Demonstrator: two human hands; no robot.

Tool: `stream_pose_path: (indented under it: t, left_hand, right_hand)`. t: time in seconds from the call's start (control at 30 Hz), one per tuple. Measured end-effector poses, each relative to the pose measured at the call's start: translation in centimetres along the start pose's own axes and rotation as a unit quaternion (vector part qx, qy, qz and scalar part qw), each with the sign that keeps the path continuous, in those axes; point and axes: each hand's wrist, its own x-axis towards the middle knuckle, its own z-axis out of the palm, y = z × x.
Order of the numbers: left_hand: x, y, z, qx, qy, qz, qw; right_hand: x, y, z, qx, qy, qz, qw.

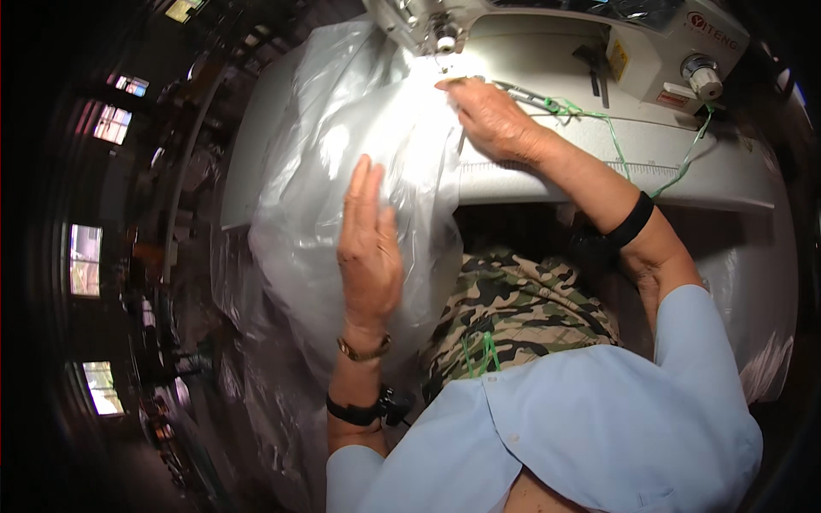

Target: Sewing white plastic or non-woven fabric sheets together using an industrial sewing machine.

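A large translucent plastic sheet point(308, 205) covers the left of the sewing machine's table and hangs down in folds. My left hand point(369, 248) rests over it, fingers stretched out and pointing away from me. At the sheet's right edge, close by the brightly lit needle area point(444, 67), my right hand point(492, 118) has its fingers drawn together on the plastic. Its thumb and some fingertips are partly hidden. The sewing machine head point(428, 21) stands just beyond.
Right of my right hand lies a slim dark tool point(526, 96) tied with green cord point(611, 128). A dark bracket-shaped piece point(592, 68) sits on the machine bed. A ruler scale point(633, 164) runs along the table point(718, 184). A round knob point(703, 77) is at far right.
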Motion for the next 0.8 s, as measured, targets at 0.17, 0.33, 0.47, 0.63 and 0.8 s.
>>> stream_pose_path:
  t: [0.17,0.33,0.47,0.63,0.8]
  left_hand:
    - [-3.9,-9.5,-1.3,0.071,0.018,-0.094,0.993]
    - [-3.2,-12.3,-1.5,0.045,-0.021,-0.100,0.994]
    - [-2.4,-13.4,-1.6,-0.009,-0.036,-0.081,0.996]
    - [-2.2,-13.4,-1.3,0.007,-0.051,-0.090,0.995]
    - [-2.6,-14.2,-1.4,-0.010,-0.046,-0.087,0.995]
  right_hand:
    - [-2.9,-2.6,2.4,0.112,0.219,-0.104,0.964]
    - [-12.2,-7.6,5.0,0.297,0.131,0.015,0.946]
    - [-13.9,-9.6,9.8,0.441,-0.033,0.175,0.880]
    - [-12.5,-10.5,12.7,0.363,-0.115,0.191,0.905]
    - [-13.9,-8.8,11.4,0.473,-0.140,0.186,0.850]
